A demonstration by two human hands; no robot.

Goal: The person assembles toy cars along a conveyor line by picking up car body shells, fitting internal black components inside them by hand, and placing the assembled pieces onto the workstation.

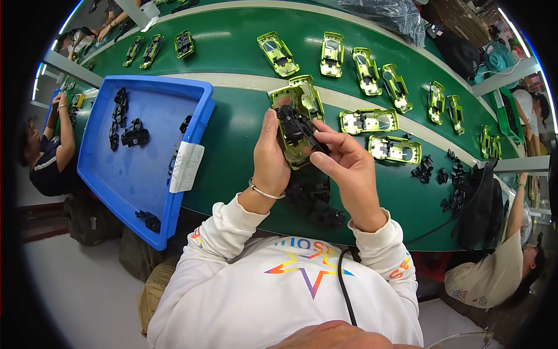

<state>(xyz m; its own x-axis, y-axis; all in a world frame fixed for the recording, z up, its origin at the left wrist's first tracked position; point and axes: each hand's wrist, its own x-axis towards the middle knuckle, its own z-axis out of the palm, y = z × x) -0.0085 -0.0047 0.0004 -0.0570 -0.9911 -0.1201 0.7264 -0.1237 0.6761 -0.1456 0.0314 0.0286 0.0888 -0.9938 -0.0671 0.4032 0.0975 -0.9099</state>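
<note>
My left hand [271,152] is closed around the side of a yellow-green toy car body shell [296,156], held tilted above the green bench with its inside up. A black plastic interior part [295,129] lies within the shell. My right hand [350,165] has its thumb and bent fingers at the right edge of that black part, gripping it. Just behind the held shell is another yellow-green car shell [313,96], partly covered by it. Loose black parts [319,209] lie on the bench below my hands, partly in shadow.
On my left stands a blue plastic tub [125,166] with several black parts and a paper label [187,167]. More car shells [367,121] lie on the bench and the green conveyor belt [229,49] behind it. Black parts [456,177] are heaped at right. Other people sit on both sides.
</note>
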